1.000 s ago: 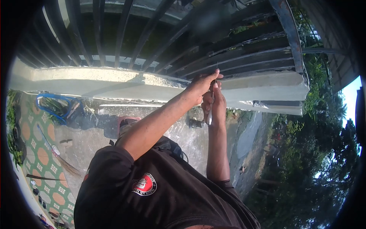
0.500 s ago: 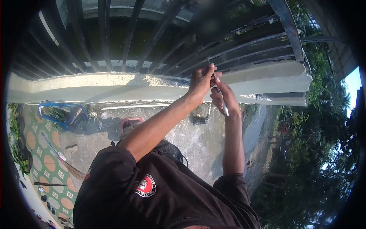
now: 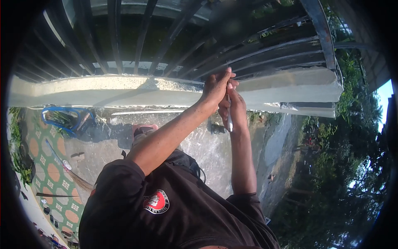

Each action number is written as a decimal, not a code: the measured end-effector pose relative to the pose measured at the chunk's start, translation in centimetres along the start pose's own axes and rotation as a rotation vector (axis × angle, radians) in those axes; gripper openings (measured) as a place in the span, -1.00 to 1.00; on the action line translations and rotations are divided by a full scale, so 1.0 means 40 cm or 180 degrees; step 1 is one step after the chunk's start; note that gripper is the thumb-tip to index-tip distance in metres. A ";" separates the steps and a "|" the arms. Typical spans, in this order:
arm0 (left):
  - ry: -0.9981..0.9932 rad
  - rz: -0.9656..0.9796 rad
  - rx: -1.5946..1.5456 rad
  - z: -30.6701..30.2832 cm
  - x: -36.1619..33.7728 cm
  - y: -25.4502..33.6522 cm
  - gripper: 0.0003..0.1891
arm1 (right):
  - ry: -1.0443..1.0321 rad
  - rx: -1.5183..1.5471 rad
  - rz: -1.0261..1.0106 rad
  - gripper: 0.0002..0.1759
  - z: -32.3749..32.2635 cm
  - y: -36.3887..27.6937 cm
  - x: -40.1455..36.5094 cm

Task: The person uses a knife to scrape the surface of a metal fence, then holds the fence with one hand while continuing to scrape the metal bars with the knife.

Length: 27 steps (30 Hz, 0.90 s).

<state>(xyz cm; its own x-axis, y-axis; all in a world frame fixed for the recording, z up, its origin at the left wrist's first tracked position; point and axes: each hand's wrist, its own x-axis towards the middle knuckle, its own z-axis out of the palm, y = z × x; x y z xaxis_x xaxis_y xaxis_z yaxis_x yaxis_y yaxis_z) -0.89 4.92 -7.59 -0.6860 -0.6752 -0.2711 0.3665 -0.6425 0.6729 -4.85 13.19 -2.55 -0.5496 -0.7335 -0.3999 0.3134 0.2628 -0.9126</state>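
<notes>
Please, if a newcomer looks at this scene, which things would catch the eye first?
Probably the right hand first, just above the centre: it grips a slim, white-ended tool, close beside the left hand, in front of a pale ledge. Next come the dark bars fanning out across the top. Below, the round red badge stands out against the dark shirt.

Before you, dark bars [image 3: 143,37] rise from a sunlit ledge [image 3: 103,96]. Below lies stained concrete [image 3: 207,153]; patterned tiles [image 3: 49,162] cover the left, trees [image 3: 356,137] the right.
</notes>
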 end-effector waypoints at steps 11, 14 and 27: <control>-0.0714 0.0186 0.0099 0.047 -0.031 0.102 -0.52 | 0.0418 -0.0212 -0.0701 -0.64 0.091 -0.048 -0.067; -0.0689 0.0081 0.0094 0.051 -0.041 0.108 -0.51 | 0.0360 -0.0125 -0.0771 -0.56 0.086 -0.056 -0.083; -0.0602 -0.0024 -0.0033 0.037 -0.033 0.092 -0.47 | 0.0328 0.0051 -0.0679 -0.58 0.095 -0.035 -0.071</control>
<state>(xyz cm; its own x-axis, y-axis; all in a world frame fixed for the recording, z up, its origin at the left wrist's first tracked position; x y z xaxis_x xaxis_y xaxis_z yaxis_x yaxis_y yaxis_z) 0.44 3.95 -3.75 -0.7943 -0.5909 -0.1414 0.3667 -0.6518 0.6639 -0.81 12.52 0.18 -0.6805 -0.7033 -0.2057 0.1936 0.0982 -0.9762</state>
